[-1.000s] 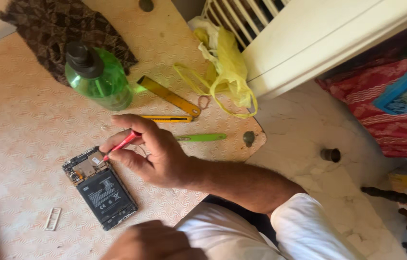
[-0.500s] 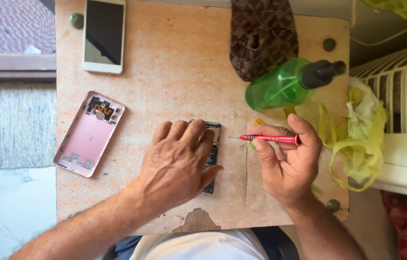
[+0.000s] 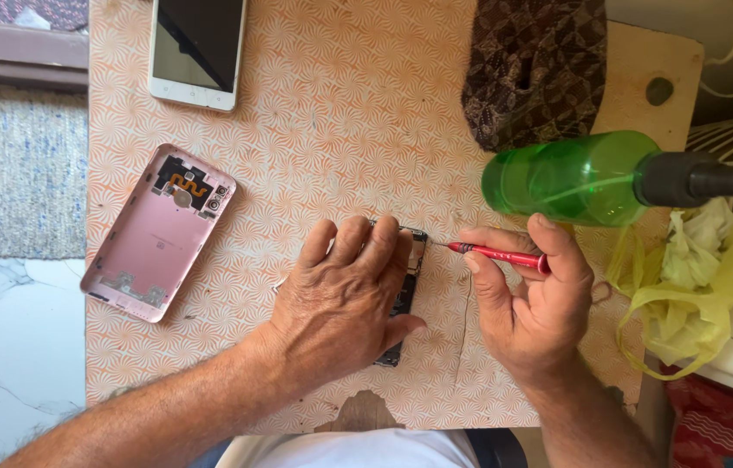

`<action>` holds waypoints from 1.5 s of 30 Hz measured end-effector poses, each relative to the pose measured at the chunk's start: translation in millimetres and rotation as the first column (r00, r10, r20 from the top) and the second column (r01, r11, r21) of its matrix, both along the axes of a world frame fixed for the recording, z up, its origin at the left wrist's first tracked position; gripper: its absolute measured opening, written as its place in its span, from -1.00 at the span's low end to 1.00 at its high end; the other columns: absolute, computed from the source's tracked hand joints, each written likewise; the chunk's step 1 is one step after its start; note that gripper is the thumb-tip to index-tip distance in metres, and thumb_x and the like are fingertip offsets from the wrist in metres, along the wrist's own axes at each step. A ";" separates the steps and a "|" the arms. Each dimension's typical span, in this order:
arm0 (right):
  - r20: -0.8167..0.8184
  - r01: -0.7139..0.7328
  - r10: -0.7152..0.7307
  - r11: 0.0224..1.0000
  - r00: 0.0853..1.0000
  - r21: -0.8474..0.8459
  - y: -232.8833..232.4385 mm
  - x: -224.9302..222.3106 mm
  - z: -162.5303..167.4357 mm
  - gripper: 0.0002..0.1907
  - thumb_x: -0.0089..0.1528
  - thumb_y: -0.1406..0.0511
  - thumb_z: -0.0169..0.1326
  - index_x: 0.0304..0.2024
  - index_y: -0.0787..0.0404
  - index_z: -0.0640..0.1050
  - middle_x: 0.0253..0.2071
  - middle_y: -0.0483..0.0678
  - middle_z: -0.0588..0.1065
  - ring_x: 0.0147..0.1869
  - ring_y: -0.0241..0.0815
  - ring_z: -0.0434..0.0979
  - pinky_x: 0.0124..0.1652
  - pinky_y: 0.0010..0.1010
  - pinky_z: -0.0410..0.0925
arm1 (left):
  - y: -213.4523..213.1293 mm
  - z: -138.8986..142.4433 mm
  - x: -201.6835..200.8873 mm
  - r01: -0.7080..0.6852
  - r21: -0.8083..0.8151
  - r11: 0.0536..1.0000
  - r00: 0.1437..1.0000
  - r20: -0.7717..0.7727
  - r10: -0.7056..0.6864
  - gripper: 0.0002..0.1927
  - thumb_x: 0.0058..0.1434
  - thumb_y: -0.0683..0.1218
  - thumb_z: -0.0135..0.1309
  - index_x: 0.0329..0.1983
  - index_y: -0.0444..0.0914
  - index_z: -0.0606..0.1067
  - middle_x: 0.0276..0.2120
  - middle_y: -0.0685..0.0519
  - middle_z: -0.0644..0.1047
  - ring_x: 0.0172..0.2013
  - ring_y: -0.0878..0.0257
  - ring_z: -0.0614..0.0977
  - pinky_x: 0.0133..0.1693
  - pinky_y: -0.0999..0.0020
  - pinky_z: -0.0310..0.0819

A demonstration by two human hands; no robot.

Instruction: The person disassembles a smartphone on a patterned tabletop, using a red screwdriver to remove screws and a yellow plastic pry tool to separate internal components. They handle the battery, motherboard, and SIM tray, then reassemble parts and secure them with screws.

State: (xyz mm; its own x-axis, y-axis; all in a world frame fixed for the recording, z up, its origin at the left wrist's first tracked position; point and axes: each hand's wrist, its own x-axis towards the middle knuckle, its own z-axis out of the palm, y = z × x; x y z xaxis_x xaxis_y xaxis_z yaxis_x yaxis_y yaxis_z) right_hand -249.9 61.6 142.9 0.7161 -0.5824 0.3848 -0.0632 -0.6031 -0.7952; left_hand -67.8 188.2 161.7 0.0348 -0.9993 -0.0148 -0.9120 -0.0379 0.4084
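A: Entry, near edge first. Left hand [image 3: 345, 299] lies flat, fingers together, palm down over the opened phone [image 3: 407, 290] — only its right edge and near corner show from under the hand. The phone sits near the middle of the table [image 3: 340, 113], toward the near side.

B: And the right hand [image 3: 531, 303]?

A: Fingers clamped on a red screwdriver [image 3: 501, 256], thumb and forefinger pinching the shaft. The tip points left and sits just beside the phone's far right corner; contact not certain.

B: Step in hand?

A: Judged as screw work on the open body — the tip being brought to a screw while the other hand pins the phone down. Next move calls for the tip seated square in the head and a steady press, or it may slip.

B: Farther out?

A: Pink back cover [image 3: 158, 232] lies inside-up to the left, well apart. A green spray bottle [image 3: 587, 178] lies on its side just beyond the right hand. At the far edge, a white phone [image 3: 197, 48] screen-up and a dark patterned cloth [image 3: 535, 69].
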 end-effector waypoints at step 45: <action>-0.016 -0.003 0.003 1.000 1.000 -0.010 -8.0 16.4 -27.9 -0.36 0.42 0.53 0.04 0.41 0.19 0.04 0.03 0.29 0.54 0.05 -0.02 0.67 0.07 -0.32 0.58 | 0.3 -10.4 23.0 -0.009 -0.087 0.996 0.999 0.041 0.013 -0.12 -0.05 0.34 0.23 0.23 -0.27 0.44 0.10 -0.06 0.34 0.14 0.04 0.33 0.12 0.01 0.08</action>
